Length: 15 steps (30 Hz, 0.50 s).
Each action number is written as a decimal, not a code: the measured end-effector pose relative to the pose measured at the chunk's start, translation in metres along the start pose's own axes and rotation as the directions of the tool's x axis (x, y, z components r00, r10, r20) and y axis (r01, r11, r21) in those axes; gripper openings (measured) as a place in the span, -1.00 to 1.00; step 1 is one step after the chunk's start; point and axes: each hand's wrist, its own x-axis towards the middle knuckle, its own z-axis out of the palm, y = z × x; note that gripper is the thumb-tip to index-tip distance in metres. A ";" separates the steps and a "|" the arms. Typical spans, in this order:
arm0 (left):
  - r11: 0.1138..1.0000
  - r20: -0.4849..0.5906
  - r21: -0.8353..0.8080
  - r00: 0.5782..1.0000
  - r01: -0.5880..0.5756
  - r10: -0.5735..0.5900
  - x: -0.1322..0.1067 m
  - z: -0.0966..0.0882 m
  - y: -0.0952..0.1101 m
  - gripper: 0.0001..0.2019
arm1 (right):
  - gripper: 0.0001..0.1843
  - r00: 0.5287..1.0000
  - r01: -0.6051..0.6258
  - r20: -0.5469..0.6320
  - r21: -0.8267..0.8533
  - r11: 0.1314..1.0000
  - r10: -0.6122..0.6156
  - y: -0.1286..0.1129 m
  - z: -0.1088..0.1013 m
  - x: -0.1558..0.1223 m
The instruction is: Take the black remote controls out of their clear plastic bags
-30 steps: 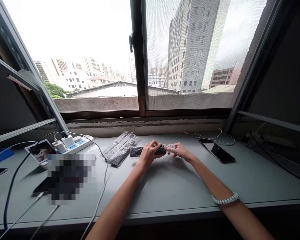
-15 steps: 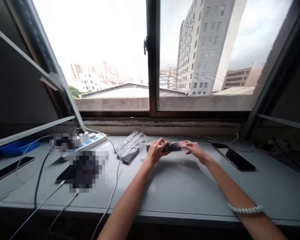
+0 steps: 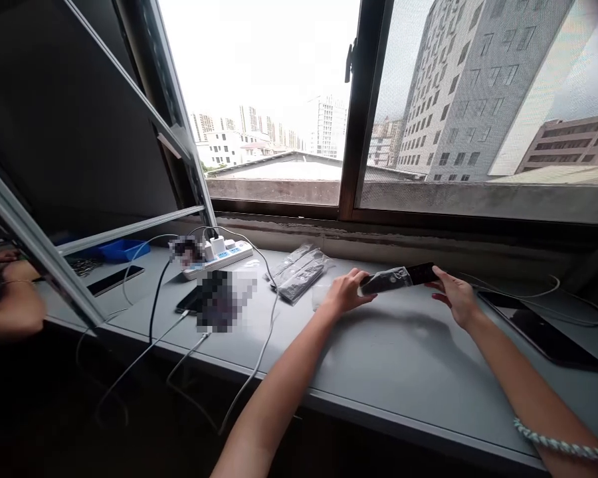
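One dark slab, partly in one clear sleeve, was above the desk. The left hand pinched the sleeve; the right hand touched the bare end, grip too unclear to tell. One phone lay right; one white cable skirted bagged packets.

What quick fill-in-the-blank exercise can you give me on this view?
The left hand and right hand hold a partly wrapped item coloured ____. The bracelet circles the forearm behind the ____ hand. The packets on the desk lie nearer the ____ hand. The small tray is coloured ____.

Missing words: black; right; left; blue.
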 end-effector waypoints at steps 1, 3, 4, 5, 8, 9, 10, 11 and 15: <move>1.000 0.010 0.010 1.000 0.002 -0.002 0.000 0.001 0.001 -0.57 | -0.68 1.000 -0.018 0.002 0.022 1.000 0.018 0.000 -0.001 0.002; 1.000 0.024 0.024 1.000 -0.005 0.005 0.001 0.003 0.003 -0.52 | -0.72 0.998 -0.055 -0.032 0.062 0.997 0.057 0.000 -0.004 0.005; 1.000 0.028 0.024 1.000 -0.009 0.008 0.002 0.004 0.004 -0.49 | -0.73 0.995 -0.067 -0.067 0.078 0.995 0.073 -0.001 -0.005 0.006; 1.000 0.034 0.021 0.999 -0.005 0.004 0.002 0.004 0.005 -0.48 | -0.74 0.989 -0.071 -0.122 0.093 0.993 0.082 -0.002 -0.007 0.007; 0.999 0.052 0.016 0.998 0.042 -0.043 0.005 0.003 0.003 -0.53 | -0.79 0.948 -0.031 -0.311 0.129 0.991 0.070 -0.007 -0.015 0.011; 0.998 0.060 0.025 0.996 0.061 -0.063 0.007 0.002 0.001 -0.56 | -0.79 0.928 -0.011 -0.368 0.139 0.990 0.062 -0.009 -0.017 0.012; 0.997 0.065 0.037 0.995 0.075 -0.077 0.008 0.002 -0.001 -0.59 | -0.78 0.909 0.009 -0.414 0.147 0.989 0.053 -0.010 -0.018 0.013; 0.995 0.068 0.050 0.994 0.081 -0.085 0.010 0.003 -0.003 -0.61 | -0.76 0.894 0.027 -0.445 0.150 0.988 0.043 -0.012 -0.019 0.014; 0.999 0.097 0.028 0.994 0.039 -0.042 0.015 0.007 -0.009 -0.59 | -0.64 0.917 0.015 -0.396 0.160 0.987 0.051 -0.016 -0.016 0.015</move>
